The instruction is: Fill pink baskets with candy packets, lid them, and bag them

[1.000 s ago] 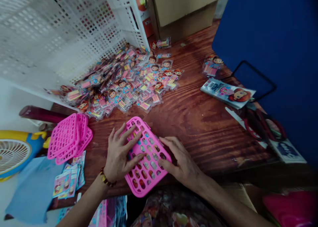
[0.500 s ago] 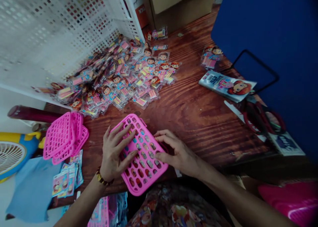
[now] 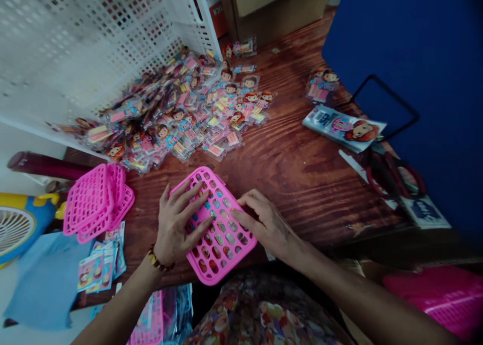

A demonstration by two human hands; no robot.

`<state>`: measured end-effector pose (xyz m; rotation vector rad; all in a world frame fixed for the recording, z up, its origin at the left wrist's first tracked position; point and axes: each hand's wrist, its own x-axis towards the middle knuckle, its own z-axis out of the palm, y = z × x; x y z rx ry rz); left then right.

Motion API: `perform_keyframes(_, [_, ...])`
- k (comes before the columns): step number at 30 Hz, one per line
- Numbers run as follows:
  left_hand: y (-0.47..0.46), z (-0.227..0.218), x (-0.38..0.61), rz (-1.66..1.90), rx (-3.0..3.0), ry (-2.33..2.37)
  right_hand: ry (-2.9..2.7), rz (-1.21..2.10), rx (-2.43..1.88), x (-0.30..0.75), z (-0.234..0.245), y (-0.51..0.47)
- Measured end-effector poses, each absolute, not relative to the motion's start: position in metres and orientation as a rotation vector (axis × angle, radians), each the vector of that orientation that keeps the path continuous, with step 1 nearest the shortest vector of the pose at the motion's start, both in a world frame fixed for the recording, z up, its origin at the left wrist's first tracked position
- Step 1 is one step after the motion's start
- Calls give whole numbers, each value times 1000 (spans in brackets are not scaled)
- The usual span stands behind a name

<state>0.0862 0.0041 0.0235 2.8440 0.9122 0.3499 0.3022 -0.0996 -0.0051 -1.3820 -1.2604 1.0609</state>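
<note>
A pink perforated plastic lid [image 3: 219, 234] lies on the brown wooden table [image 3: 302, 179] right in front of me, with small packets showing through its holes. My left hand [image 3: 177, 224] rests flat on its left half, fingers spread. My right hand [image 3: 264, 222] presses on its right edge with bent fingers, some on top and some over the rim. A big heap of small doll-printed packets [image 3: 181, 113] spreads behind the lid, spilling from a tipped white mesh basket [image 3: 94, 48].
More pink lids [image 3: 96, 201] are stacked at the left table edge, above a few loose packets [image 3: 100, 264] and a blue cloth [image 3: 41, 279]. A printed booklet [image 3: 345, 128] and red scissors [image 3: 392, 176] lie at the right. A cardboard box [image 3: 275, 5] stands behind.
My right hand's fingers have curled and shifted slightly inward along the lid's right edge. The view has dipped a little; the lid stays where it was.
</note>
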Motion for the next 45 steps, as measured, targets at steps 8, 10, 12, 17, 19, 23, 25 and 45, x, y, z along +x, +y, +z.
perform_keyframes(8, [4, 24, 86, 380, 2847, 891, -1305, 1184, -1281, 318, -1, -87])
perform_keyframes(10, [5, 24, 86, 373, 2853, 888, -1298, 1193, -1259, 318, 1, -88])
perform_keyframes(12, [5, 24, 85, 367, 2857, 879, -1317, 1170, -1274, 318, 3, -88])
perform_keyframes(17, [5, 23, 85, 366, 2852, 876, -1188, 1242, -1313, 313, -1, -84])
perform_keyframes(19, [5, 23, 86, 369, 2854, 881, -1070, 1270, -1316, 310, -4, -84])
perform_keyframes(23, [5, 23, 86, 360, 2857, 880, -962, 1248, -1363, 304, -6, -87])
perform_keyframes(25, [4, 24, 85, 362, 2851, 887, -967, 1224, -1392, 303, -4, -89])
perform_keyframes(45, [0, 24, 82, 348, 2834, 942, -896, 1283, -1343, 292, -11, -81])
